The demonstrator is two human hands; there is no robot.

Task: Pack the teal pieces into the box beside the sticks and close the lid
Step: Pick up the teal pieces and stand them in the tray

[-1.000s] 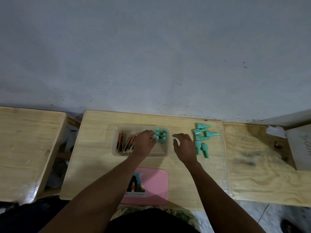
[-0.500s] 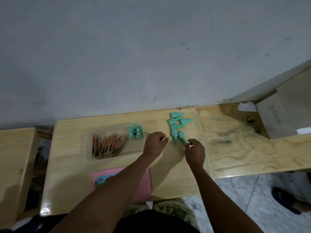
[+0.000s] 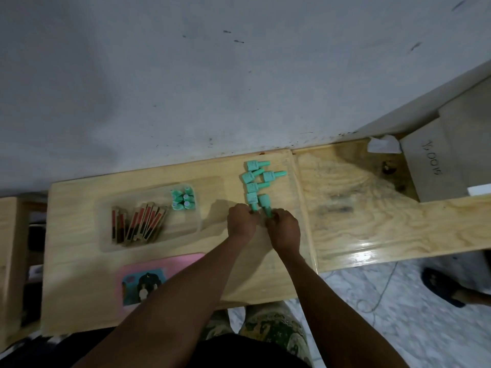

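Observation:
A clear box [image 3: 106, 245] lies on the wooden table [image 3: 74, 282], with red-and-black sticks [image 3: 138, 225] in its left part and several teal pieces [image 3: 182, 200] standing at its right end. More teal pieces [image 3: 256, 177] lie loose on the table to the right of the box. My left hand [image 3: 242, 221] pinches the stem of one loose teal piece [image 3: 252, 199]. Beside it, my right hand [image 3: 284, 227] pinches the stem of another teal piece [image 3: 265, 201]. The pink lid [image 3: 186, 260] lies flat in front of the box, partly under my left forearm.
A grey wall [image 3: 212, 75] rises right behind the table. A second wooden board [image 3: 372, 208] adjoins on the right, with a grey carton [image 3: 430, 166] and crumpled paper [image 3: 384, 145] at its far end. Another wooden table [image 3: 8, 235] is at the left. A sandalled foot [image 3: 446, 285] rests on the floor.
My left hand left the box and crossed right to the loose pieces. My right hand moved up to them too. Both now pinch a piece each. The camera view swung to the right.

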